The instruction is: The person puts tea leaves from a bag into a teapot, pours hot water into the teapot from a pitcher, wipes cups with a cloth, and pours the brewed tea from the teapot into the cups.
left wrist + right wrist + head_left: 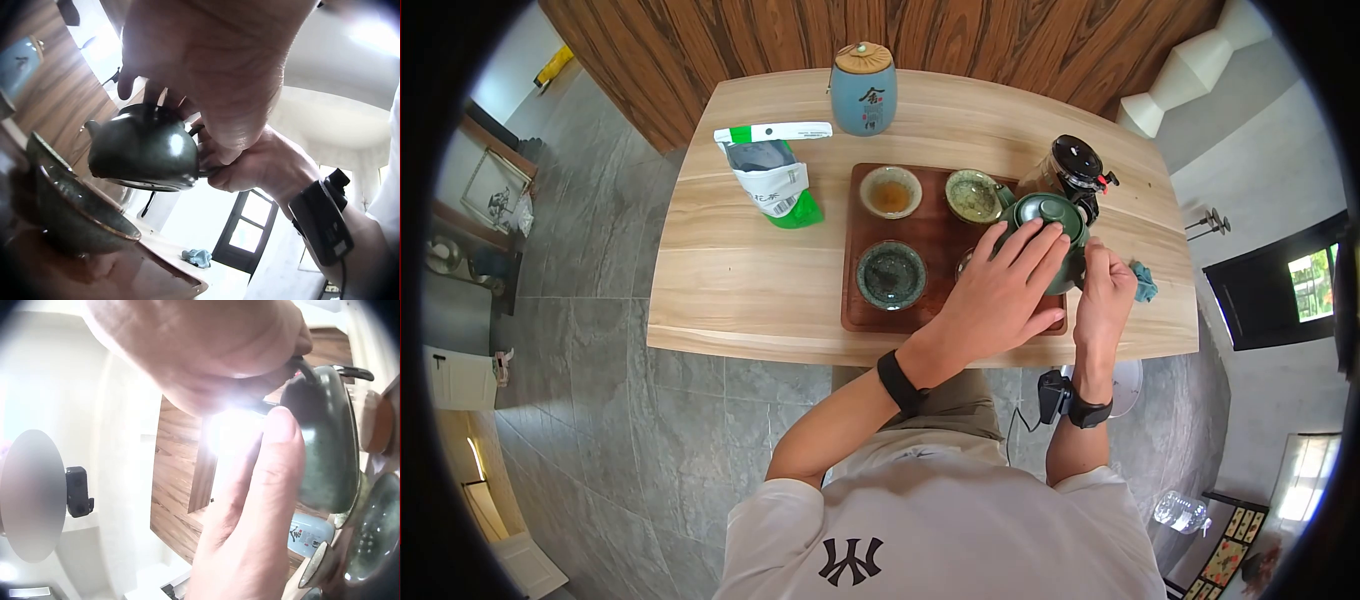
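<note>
A dark green teapot (140,150) is held up over the right side of a brown wooden tray (940,320), its underside visible in the left wrist view. My right hand (1105,295) grips the teapot by its handle. Across the lid (1032,207) lie the fairly straight fingers of my left hand (995,295). The spout points toward a pale green cup (973,197) at the tray's back right. Left of that stands a cup of amber liquid (890,192), with a dark green cup (891,276) in front. Another cup is mostly hidden under my left hand.
Behind the teapot stands a glass pot with a black lid (1077,160). A blue jar (864,95) is at the table's back edge, and a green and white pouch (772,180) stands left of the tray. A blue cloth (1144,282) lies at the right.
</note>
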### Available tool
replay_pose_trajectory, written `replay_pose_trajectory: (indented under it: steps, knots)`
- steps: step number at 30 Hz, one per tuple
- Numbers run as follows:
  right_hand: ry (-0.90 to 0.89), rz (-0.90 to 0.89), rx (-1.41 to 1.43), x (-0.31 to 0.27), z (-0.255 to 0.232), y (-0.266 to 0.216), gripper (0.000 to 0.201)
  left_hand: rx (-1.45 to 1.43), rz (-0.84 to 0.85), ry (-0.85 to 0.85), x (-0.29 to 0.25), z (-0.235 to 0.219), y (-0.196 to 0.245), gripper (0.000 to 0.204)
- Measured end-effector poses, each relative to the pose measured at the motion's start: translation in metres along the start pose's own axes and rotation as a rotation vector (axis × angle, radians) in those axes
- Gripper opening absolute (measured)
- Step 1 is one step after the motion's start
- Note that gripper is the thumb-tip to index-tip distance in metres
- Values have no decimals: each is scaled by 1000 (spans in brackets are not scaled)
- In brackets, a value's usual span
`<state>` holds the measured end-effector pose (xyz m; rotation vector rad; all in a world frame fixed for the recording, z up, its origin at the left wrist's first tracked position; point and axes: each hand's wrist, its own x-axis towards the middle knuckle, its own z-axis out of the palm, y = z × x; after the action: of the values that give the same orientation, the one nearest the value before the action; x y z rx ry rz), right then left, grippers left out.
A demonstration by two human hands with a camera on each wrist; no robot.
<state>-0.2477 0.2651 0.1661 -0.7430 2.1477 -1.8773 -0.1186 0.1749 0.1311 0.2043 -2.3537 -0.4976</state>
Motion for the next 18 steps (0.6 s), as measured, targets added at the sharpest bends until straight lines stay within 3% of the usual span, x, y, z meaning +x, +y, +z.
replay_pose_trajectory:
  steps: [18]
  knots:
    - [-18,-38,-155,7,0,-3,46,-30,-23,-14,-3,3,0,83]
